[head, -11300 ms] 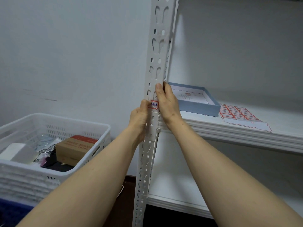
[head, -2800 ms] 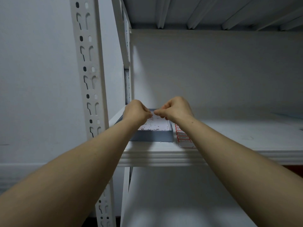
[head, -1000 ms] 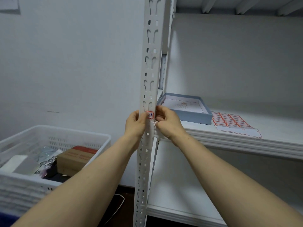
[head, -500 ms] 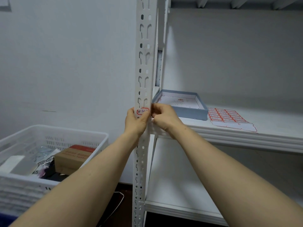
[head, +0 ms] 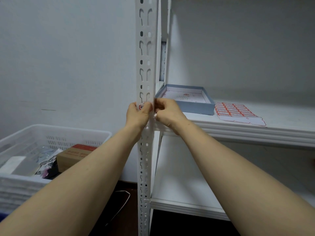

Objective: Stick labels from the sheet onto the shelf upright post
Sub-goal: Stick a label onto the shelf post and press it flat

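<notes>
The white slotted upright post (head: 146,48) rises through the middle of the view. A red-bordered label (head: 141,106) is stuck on its front face at shelf height, partly hidden by my thumb. My left hand (head: 137,115) grips the post from the left, with the thumb lying across the front over that label. My right hand (head: 168,113) sits at the post's right edge with its fingers curled, pinching a small white label (head: 154,115) against the edge. The label sheet (head: 237,113), with several red-bordered labels, lies flat on the shelf (head: 255,132) to the right.
An open blue box (head: 196,108) stands on the shelf between the post and the sheet. A white plastic crate (head: 56,132) at the lower left holds a cardboard box (head: 73,155) and other items. A lower shelf (head: 179,203) runs below.
Both hands have stayed at the post at shelf height. My left thumb has slid further over the stuck label, and my right hand has closed in on the post's right edge.
</notes>
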Demonstrator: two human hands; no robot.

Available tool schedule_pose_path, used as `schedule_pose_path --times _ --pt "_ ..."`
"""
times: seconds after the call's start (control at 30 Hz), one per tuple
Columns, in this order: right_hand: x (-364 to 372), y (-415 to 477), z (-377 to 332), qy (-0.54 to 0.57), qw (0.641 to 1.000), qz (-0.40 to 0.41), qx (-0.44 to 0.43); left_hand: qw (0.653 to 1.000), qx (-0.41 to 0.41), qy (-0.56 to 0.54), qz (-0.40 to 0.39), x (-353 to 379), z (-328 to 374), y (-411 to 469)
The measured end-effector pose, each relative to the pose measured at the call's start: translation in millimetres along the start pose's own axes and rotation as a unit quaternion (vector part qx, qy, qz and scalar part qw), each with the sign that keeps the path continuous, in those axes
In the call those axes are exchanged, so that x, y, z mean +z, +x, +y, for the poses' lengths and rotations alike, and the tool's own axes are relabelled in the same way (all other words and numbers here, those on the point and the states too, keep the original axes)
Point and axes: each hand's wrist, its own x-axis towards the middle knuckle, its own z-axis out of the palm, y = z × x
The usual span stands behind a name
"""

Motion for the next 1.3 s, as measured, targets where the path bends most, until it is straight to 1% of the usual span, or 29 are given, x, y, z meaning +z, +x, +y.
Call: schedule_pose_path --times 0.17,0.33,0.47,0.6,0.73,0.83,0.93,1.07,1.17,1.3 --pt "0.7 0.9 0.7 -0.003 1.000 0.006 0.000 1.000 0.018 -0.007 -0.021 -2.5 1.4 -6.0" --pt "2.7 2.2 1.9 -0.003 1.000 0.007 0.001 1.000 0.003 0.006 -0.009 -1.3 2.4 -4.0" --pt "1.5 0.6 1.3 0.000 1.000 0.004 0.002 0.999 0.026 0.009 -0.023 -2.3 3.6 -5.8" --pt "0.1 -0.8 0.6 0.001 1.000 0.001 0.001 0.999 0.023 0.002 -0.025 -3.5 3.4 -6.9" --pt "-1.1 -1.2 1.2 0.007 1.000 -0.007 0.003 0.999 0.023 0.022 -0.020 -2.2 5.8 -8.4" --pt "-2.0 -1.3 0.4 0.023 1.000 -0.010 0.006 0.999 0.032 0.004 -0.027 -4.6 4.2 -10.8" --pt "-3.6 -0.8 -0.4 0.023 1.000 -0.012 0.007 0.999 0.018 -0.006 -0.031 -6.4 4.0 -9.3" --pt "-3.7 0.2 -0.6 0.008 1.000 -0.021 0.013 0.999 0.014 0.026 -0.027 -5.0 5.4 -6.6" --pt "-2.6 0.1 -0.8 0.005 1.000 -0.023 0.010 0.999 0.013 0.029 -0.028 -4.7 5.8 -6.3" --pt "-3.6 -1.6 -2.0 0.013 1.000 -0.020 0.003 1.000 0.008 0.006 -0.029 -6.1 4.4 -7.0"
